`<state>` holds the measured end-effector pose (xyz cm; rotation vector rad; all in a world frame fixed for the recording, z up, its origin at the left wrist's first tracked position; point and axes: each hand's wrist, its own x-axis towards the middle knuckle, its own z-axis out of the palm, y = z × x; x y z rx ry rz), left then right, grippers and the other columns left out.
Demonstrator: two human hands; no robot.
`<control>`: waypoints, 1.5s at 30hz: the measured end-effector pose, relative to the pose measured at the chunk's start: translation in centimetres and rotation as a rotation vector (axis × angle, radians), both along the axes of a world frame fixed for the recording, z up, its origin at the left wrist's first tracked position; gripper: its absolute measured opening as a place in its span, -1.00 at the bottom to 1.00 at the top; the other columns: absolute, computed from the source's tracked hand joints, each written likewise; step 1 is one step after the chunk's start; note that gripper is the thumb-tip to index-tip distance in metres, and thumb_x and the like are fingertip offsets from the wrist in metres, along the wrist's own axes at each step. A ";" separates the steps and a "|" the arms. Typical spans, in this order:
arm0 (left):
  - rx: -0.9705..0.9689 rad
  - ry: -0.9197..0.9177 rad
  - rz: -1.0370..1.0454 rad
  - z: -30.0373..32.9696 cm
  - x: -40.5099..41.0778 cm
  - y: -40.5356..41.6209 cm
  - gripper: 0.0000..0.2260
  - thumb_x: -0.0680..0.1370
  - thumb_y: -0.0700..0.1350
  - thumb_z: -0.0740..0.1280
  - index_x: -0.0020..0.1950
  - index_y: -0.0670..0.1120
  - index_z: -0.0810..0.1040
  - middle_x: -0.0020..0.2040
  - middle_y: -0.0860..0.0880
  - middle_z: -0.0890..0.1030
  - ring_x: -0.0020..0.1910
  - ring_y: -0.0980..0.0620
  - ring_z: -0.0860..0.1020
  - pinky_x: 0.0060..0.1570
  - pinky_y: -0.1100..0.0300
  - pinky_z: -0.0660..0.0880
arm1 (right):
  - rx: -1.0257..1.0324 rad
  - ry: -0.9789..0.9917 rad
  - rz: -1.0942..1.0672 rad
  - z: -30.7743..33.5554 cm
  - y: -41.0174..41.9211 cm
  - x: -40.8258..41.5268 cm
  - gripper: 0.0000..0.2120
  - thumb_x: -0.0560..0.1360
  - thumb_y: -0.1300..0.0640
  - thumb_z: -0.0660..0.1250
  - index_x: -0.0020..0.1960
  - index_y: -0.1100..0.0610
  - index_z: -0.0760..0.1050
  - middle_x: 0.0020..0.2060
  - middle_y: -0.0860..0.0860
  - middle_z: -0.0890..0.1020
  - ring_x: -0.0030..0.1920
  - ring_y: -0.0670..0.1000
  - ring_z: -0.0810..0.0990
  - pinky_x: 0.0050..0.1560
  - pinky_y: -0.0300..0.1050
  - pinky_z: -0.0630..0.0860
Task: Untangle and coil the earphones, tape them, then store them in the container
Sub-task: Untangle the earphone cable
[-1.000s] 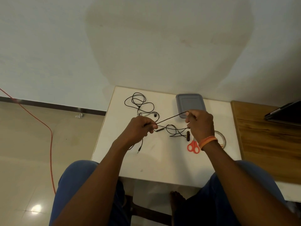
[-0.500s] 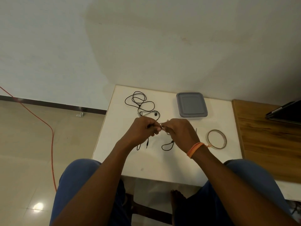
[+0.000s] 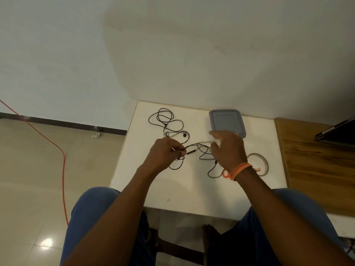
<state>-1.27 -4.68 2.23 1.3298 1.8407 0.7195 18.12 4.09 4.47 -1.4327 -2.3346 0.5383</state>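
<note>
Black earphones (image 3: 166, 120) lie in loose loops on the white table (image 3: 172, 191), with an earbud (image 3: 184, 134) near the middle. My left hand (image 3: 166, 153) pinches the cable just left of the inline remote (image 3: 191, 152). More cable runs right from there in tangled loops under my right hand (image 3: 229, 148), which hovers with fingers spread, blurred by motion. A grey lidded container (image 3: 226, 120) stands behind the right hand. A tape ring (image 3: 264, 162) lies to the right of it.
Red scissor handles (image 3: 226, 174) peek out beside my right wrist. A wooden table (image 3: 311, 166) adjoins on the right with a dark flat device (image 3: 338, 133) on it. An orange cord (image 3: 57, 148) crosses the floor at left.
My hands were close together on the cable half a second ago. The right hand has moved right and spread its fingers; the left hand still pinches the cable.
</note>
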 end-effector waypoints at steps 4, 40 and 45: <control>0.060 -0.126 -0.021 0.7 0.8 0.4 -0.93 0.48 -0.13 0.48 -0.06 -0.02 0.74 -0.23 0.11 0.70 -0.23 0.25 0.60 -0.17 0.39 0.45 | -0.012 -0.003 0.311 0.3 -1.7 -1.3 -0.50 0.40 0.11 0.32 0.35 0.13 0.47 0.22 0.10 0.60 0.25 0.11 0.52 0.29 0.04 0.42; 0.069 -0.442 0.435 2.2 0.5 0.6 -0.87 0.62 -0.07 0.30 -0.04 -0.12 0.55 -0.27 0.00 0.65 -0.50 0.08 0.47 -0.46 0.31 0.36 | -0.421 0.552 -0.234 1.4 -0.6 -1.3 -0.89 0.51 0.24 0.33 -0.15 0.23 0.62 -0.35 0.07 0.62 -0.47 -0.26 0.50 -0.44 -0.48 0.37; -0.080 -0.655 0.278 2.9 1.5 0.5 -0.90 0.60 -0.11 0.32 0.02 -0.12 0.57 -0.10 -0.10 0.72 -0.26 -0.09 0.68 -0.21 0.19 0.49 | -0.587 0.606 -0.147 1.7 -1.4 -1.7 -0.87 0.53 0.23 0.31 -0.08 0.15 0.65 -0.29 0.09 0.67 -0.43 -0.15 0.51 -0.41 -0.29 0.42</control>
